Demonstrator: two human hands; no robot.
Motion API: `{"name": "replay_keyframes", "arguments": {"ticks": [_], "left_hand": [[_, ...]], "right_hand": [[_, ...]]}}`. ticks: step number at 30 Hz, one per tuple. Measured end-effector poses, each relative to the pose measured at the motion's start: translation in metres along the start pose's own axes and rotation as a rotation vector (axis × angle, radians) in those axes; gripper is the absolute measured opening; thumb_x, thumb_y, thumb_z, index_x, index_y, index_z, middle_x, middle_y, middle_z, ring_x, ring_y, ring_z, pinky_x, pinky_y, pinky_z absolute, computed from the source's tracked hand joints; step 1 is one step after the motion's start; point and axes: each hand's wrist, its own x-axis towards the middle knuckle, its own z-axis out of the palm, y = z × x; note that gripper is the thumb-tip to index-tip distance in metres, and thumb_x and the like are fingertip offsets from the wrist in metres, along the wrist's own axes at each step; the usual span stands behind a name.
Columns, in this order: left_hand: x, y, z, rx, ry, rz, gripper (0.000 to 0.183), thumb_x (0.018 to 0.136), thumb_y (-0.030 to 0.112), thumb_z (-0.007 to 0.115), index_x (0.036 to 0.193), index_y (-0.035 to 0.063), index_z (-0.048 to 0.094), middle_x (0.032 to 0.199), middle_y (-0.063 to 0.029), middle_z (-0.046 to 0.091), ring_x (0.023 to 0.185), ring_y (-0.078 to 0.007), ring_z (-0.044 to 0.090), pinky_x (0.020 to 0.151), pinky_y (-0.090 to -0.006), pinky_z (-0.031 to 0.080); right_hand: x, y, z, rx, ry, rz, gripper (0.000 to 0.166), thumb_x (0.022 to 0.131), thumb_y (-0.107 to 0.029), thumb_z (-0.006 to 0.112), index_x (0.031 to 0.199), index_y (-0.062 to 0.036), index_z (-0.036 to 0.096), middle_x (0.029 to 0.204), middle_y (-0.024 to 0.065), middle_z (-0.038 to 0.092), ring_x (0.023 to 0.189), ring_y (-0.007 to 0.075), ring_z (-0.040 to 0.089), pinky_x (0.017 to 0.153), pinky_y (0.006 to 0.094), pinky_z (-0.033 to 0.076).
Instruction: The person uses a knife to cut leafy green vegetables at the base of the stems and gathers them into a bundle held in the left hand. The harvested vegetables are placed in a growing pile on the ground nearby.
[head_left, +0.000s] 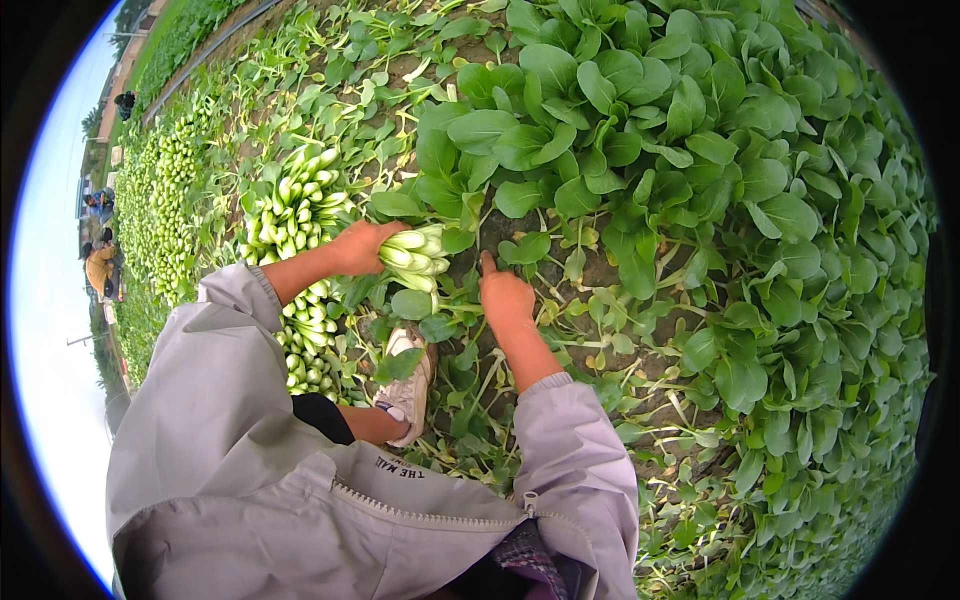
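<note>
My left hand (365, 247) is closed around a bunch of cut bok choy (414, 259), its pale stem ends pointing right. Just left of that hand lies a long pile of bok choy (289, 214) with the pale bases showing. My right hand (506, 292) is low over the soil to the right of the bunch, back upward, index finger stretched toward the standing bok choy plants (577, 135). A small dark piece, perhaps part of a blade, shows at that fingertip; whether the hand grips it cannot be told.
Dense growing bok choy (817, 337) fills the right side. Loose leaves and yellowed trimmings (622, 322) litter the soil. My shoe (409, 382) stands between the pile and my right arm. More harvested rows (172, 202) lie at the far left, with a person (100, 266) crouching beyond and others farther off.
</note>
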Motion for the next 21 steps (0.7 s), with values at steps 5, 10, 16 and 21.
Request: {"name": "replay_keyframes", "arguments": {"ticks": [5, 10, 16, 21], "left_hand": [[-0.053, 0.008, -0.016, 0.022, 0.074, 0.205, 0.071, 0.067, 0.015, 0.073, 0.130, 0.0136, 0.042, 0.105, -0.0108, 0.060, 0.099, -0.0263, 0.056, 0.085, -0.0350, 0.038], [-0.102, 0.032, -0.027, -0.421, 0.086, 0.297, 0.076, 0.069, 0.017, 0.071, 0.136, 0.0154, 0.035, 0.118, -0.0119, 0.057, 0.105, -0.0269, 0.058, 0.095, -0.0351, 0.042], [-0.142, 0.057, -0.036, -0.501, 0.314, 0.511, 0.080, 0.065, 0.008, 0.067, 0.137, 0.0117, 0.032, 0.125, -0.0110, 0.051, 0.113, -0.0239, 0.050, 0.099, -0.0336, 0.038], [-0.196, 0.038, -0.038, -1.019, 0.261, 0.552, 0.076, 0.067, 0.001, 0.065, 0.136, 0.0085, 0.034, 0.126, -0.0065, 0.050, 0.116, -0.0161, 0.046, 0.101, -0.0322, 0.034]], "right_hand": [[-0.050, -0.004, -0.032, 0.461, 0.290, 0.231, 0.044, 0.081, -0.025, 0.062, 0.120, -0.0081, 0.049, 0.079, 0.0158, 0.064, 0.077, 0.0277, 0.065, 0.067, 0.0393, 0.050], [-0.083, -0.047, -0.089, 1.611, 0.247, 0.232, 0.049, 0.083, -0.037, 0.065, 0.117, -0.0037, 0.050, 0.102, 0.0082, 0.059, 0.086, 0.0201, 0.059, 0.069, 0.0308, 0.051], [-0.111, -0.118, -0.170, 1.439, 0.375, 0.043, 0.035, 0.086, -0.028, 0.063, 0.108, -0.0029, 0.052, 0.096, 0.0044, 0.058, 0.082, 0.0145, 0.058, 0.062, 0.0267, 0.053], [-0.132, -0.193, -0.200, 1.200, 0.536, -0.129, 0.027, 0.085, -0.019, 0.064, 0.104, -0.0022, 0.055, 0.088, 0.0029, 0.057, 0.072, 0.0094, 0.055, 0.057, 0.0235, 0.051]]}}
